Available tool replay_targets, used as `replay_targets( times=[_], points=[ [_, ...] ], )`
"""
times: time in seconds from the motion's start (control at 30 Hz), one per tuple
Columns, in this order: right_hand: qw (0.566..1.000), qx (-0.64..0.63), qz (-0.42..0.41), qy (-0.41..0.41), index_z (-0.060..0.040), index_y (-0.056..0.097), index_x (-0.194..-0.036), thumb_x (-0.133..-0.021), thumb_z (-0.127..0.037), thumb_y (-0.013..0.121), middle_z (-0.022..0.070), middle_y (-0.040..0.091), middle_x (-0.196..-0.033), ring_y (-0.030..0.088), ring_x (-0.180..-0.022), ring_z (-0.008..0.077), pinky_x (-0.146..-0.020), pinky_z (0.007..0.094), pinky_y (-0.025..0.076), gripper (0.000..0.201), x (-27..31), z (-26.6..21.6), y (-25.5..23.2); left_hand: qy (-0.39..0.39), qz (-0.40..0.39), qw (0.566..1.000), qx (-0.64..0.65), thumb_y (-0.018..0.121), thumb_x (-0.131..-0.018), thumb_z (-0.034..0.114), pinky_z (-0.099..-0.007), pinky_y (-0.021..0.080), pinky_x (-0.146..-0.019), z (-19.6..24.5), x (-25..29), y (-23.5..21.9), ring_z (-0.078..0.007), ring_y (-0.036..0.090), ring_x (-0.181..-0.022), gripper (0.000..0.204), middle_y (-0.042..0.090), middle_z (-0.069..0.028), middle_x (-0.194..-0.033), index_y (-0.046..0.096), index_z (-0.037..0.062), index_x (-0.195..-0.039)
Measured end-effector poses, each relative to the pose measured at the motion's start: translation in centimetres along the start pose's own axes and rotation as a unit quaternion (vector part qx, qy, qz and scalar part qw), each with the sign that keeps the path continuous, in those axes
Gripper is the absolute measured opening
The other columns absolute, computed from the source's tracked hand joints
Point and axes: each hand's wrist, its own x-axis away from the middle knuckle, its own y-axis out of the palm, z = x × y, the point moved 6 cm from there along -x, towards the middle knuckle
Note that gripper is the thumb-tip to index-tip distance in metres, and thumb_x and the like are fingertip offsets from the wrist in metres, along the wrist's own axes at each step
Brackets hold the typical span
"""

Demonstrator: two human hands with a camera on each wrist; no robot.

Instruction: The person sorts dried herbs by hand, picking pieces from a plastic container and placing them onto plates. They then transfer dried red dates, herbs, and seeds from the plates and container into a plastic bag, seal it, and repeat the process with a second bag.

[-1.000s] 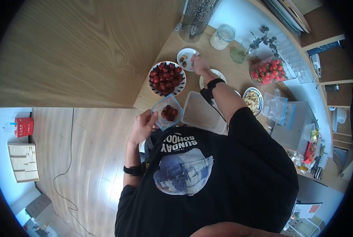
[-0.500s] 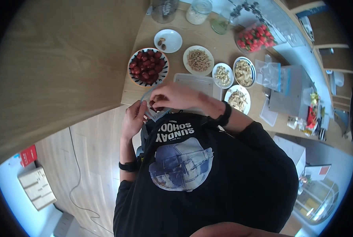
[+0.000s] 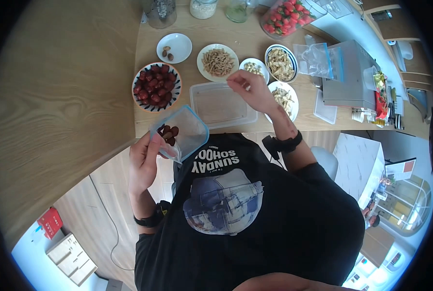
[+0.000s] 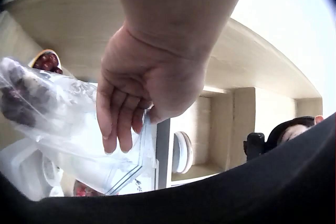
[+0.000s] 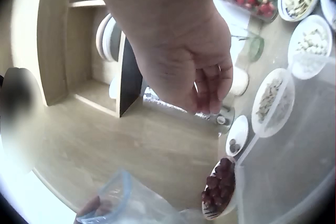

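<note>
Your left hand (image 3: pixel 146 160) holds a clear bag (image 3: pixel 193 127) with a blue edge near the front of the tabletop (image 3: pixel 248 42), with its thumb and fingers clamped on the side of the bag. Some dark red fruits (image 3: pixel 169 135) lie inside the bag. Your right hand (image 3: pixel 253 90) hangs in the air over the back edge of a clear box (image 3: pixel 221 106); its fingers are loosely bent with nothing seen in them, and you cannot tell if the tips touch. A bowl (image 3: pixel 178 89) full of more red fruits sits just behind the bag. Behind that bowl, a white plate (image 3: pixel 181 44) has a few brown nuts (image 3: pixel 167 53). Brown strips (image 3: pixel 218 63) sit on another plate, behind the box.
</note>
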Motion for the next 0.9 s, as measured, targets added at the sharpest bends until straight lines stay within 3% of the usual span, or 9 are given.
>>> replay_targets(
  times=[0.07,0.27,0.33,0.5,0.57,0.6,0.7,0.73,0.9],
  points=[
    [0.998,-0.021,0.012,0.058,-0.0002,0.068,-0.101,-0.095,-0.018,0.065,0.0075,0.07,-0.083,0.065,-0.071,0.0134,-0.068,0.0279,0.052,0.019,1.4,2.1,-1.3,0.023,-0.007,1.0,0.016,0.041,-0.109,0.024,-0.0264,0.051,-0.067,1.7,-0.5,1.1,-0.0142,0.066,-0.07,0.036,0.068,-0.0086,-0.074,0.058,-0.0003,-0.088],
    [0.994,-0.082,-0.009,0.069,-0.0009,0.067,-0.107,-0.096,-0.02,0.065,0.0064,0.07,-0.087,0.064,-0.074,0.0117,-0.07,0.0269,0.052,0.022,3.2,4.4,-2.5,0.026,-0.015,0.999,0.012,0.04,-0.109,0.022,-0.0287,0.052,-0.071,3.6,-2.2,5.9,-0.0179,0.068,-0.07,0.034,0.067,-0.0094,-0.074,0.056,0.0006,-0.087],
    [0.994,-0.087,-0.006,0.063,-0.0008,0.067,-0.107,-0.096,-0.02,0.064,0.0063,0.07,-0.087,0.064,-0.074,0.0117,-0.069,0.0273,0.052,0.022,3.2,5.2,-3.2,0.019,0.007,0.999,-0.041,0.043,-0.108,0.024,-0.0271,0.051,-0.065,2.4,-3.0,7.2,-0.0128,0.066,-0.071,0.033,0.067,-0.0072,-0.074,0.057,-0.0004,-0.09],
    [0.994,-0.094,-0.013,0.044,-0.001,0.067,-0.109,-0.094,-0.021,0.066,0.0067,0.07,-0.087,0.067,-0.074,0.0142,-0.067,0.0299,0.053,0.024,1.6,8.6,-3.9,-0.061,-0.014,0.995,-0.079,0.051,-0.104,0.024,-0.0285,0.053,-0.062,-3.9,-6.2,11.2,-0.014,0.067,-0.069,0.031,0.068,-0.0096,-0.074,0.059,-0.0022,-0.09],
    [0.999,-0.031,0.036,0.019,-0.0025,0.067,-0.11,-0.091,-0.021,0.068,0.0091,0.071,-0.088,0.07,-0.074,0.0191,-0.067,0.0325,0.055,0.026,0.3,9.5,-4.2,-0.068,0.017,0.983,-0.167,0.054,-0.103,0.023,-0.0276,0.053,-0.062,-6.6,-6.7,12.0,-0.0162,0.069,-0.068,0.03,0.068,-0.0115,-0.072,0.058,-0.003,-0.089],
    [0.999,-0.015,0.021,0.034,-0.006,0.065,-0.116,-0.088,-0.022,0.069,0.0128,0.07,-0.098,0.071,-0.081,0.0257,-0.074,0.0375,0.057,0.033,-0.7,10.5,-3.7,-0.055,0.033,0.984,-0.166,0.056,-0.101,0.022,-0.0276,0.053,-0.06,-7.7,-6.7,12.1,-0.0175,0.071,-0.068,0.03,0.067,-0.0129,-0.07,0.057,-0.0034,-0.087],
    [0.995,0.09,0.027,-0.041,-0.006,0.058,-0.128,-0.086,-0.022,0.073,0.0147,0.068,-0.107,0.069,-0.09,0.0258,-0.08,0.0389,0.055,0.047,-3.8,10.8,-1.8,-0.064,0.079,0.984,-0.147,0.057,-0.101,0.021,-0.0279,0.052,-0.058,-7.9,-5.5,12.2,-0.0164,0.071,-0.068,0.028,0.067,-0.0121,-0.07,0.057,-0.0028,-0.086],
    [0.994,0.107,-0.026,-0.011,-0.0099,0.053,-0.134,-0.082,-0.027,0.077,0.0184,0.061,-0.122,0.066,-0.101,0.0327,-0.086,0.0443,0.055,0.06,-5.4,11.8,-0.6,-0.062,0.083,0.983,-0.151,0.057,-0.101,0.021,-0.0279,0.052,-0.058,-7.5,-5.3,12.2,-0.0164,0.071,-0.068,0.028,0.067,-0.0121,-0.07,0.057,-0.0028,-0.086],
    [0.96,0.278,-0.014,-0.012,-0.0169,0.054,-0.132,-0.076,-0.038,0.081,0.0217,0.05,-0.128,0.067,-0.099,0.0387,-0.084,0.046,0.056,0.066,-9.5,11.6,2.7,-0.093,0.078,0.984,-0.131,0.055,-0.103,0.023,-0.0262,0.053,-0.063,-6.9,-3.9,12.6,-0.0128,0.069,-0.073,0.026,0.07,-0.008,-0.079,0.057,0.0,-0.091]
  ],
)
